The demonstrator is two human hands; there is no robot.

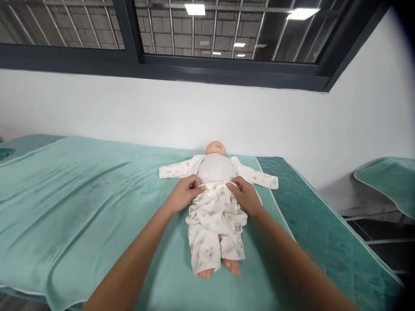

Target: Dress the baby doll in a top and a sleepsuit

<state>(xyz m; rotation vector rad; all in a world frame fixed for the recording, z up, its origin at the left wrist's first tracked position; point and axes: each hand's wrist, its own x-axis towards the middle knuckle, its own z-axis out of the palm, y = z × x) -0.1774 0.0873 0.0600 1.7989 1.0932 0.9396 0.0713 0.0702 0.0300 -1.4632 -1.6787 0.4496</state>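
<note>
A baby doll (215, 148) lies on its back with its head toward the wall. Its printed white jacket (177, 169) is spread open, both sleeves stretched out sideways, and a pale grey-white torso shows between. Printed white baby trousers (212, 216) cover the legs, with the feet poking out of the cuffs. My left hand (186, 193) pinches the waistband at its left side, thumb on top. At the right side of the waistband, my right hand (245, 194) pinches the cloth the same way. The trousers' fabric is bunched and wrinkled below the waist.
A light green sheet (97, 207) with soft folds lies under the doll, over a darker green quilted cover (311, 216). Behind is a white wall (136, 108) below a dark-framed barred window (210, 69). Another green-covered surface (389, 181) stands at the right, past a gap.
</note>
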